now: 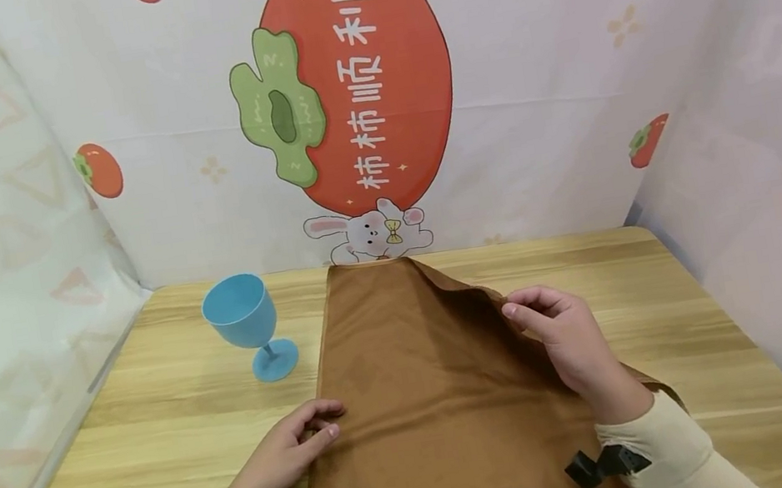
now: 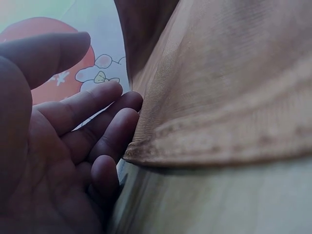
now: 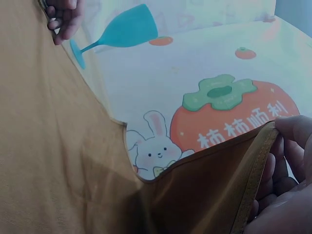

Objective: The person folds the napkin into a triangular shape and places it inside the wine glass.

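Observation:
A brown cloth [image 1: 416, 409] with a stitched hem lies over the middle of the table. My right hand [image 1: 571, 335] pinches its right edge between thumb and fingers, holding that side up in a raised fold. The pinched hem [image 3: 256, 175] shows close up in the right wrist view, with the underside of the cloth in shadow. At the opposite edge rests my left hand [image 1: 293, 448], fingers loosely bent and thumb apart. In the left wrist view its fingertips [image 2: 129, 100] are right at the cloth's edge, and nothing is gripped.
A blue plastic goblet [image 1: 242, 313] stands upright on the wooden table [image 1: 178, 394], left of the cloth and beyond my left hand. White printed sheets form a back wall [image 1: 533, 130] and two side walls around the table. Each wrist carries a small black camera.

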Demonstrator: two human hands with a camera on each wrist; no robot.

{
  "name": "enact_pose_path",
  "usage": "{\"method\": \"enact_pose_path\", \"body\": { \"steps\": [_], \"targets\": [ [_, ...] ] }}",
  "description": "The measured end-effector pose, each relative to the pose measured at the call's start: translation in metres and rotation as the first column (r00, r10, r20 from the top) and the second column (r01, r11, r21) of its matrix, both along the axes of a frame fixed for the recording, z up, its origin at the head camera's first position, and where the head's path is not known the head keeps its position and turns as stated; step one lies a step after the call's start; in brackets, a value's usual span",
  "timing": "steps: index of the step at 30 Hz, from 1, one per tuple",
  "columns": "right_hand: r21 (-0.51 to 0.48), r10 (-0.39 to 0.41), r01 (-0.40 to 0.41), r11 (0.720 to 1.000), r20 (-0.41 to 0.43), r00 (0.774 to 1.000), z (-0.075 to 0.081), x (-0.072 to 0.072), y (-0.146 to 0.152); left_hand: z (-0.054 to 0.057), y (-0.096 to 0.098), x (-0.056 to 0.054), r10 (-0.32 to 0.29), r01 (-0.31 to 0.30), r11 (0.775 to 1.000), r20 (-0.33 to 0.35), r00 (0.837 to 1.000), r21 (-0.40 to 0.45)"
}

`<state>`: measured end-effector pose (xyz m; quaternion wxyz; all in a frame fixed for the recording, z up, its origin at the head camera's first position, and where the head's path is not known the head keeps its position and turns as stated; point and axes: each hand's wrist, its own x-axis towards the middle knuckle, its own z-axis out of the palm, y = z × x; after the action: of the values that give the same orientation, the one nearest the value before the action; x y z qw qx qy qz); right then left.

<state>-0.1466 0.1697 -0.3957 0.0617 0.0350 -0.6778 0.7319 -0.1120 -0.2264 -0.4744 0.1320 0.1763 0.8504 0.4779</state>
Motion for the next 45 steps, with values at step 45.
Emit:
{"method": "enact_pose_path", "body": {
  "steps": [45],
  "targets": [
    [-0.005,0.16,-0.161,0.987,-0.02,0.987,-0.003,0.027,-0.032,-0.002,-0.001,-0.001,0.021,-0.021,1.0,0.011,1.0,0.0]
  ]
}}
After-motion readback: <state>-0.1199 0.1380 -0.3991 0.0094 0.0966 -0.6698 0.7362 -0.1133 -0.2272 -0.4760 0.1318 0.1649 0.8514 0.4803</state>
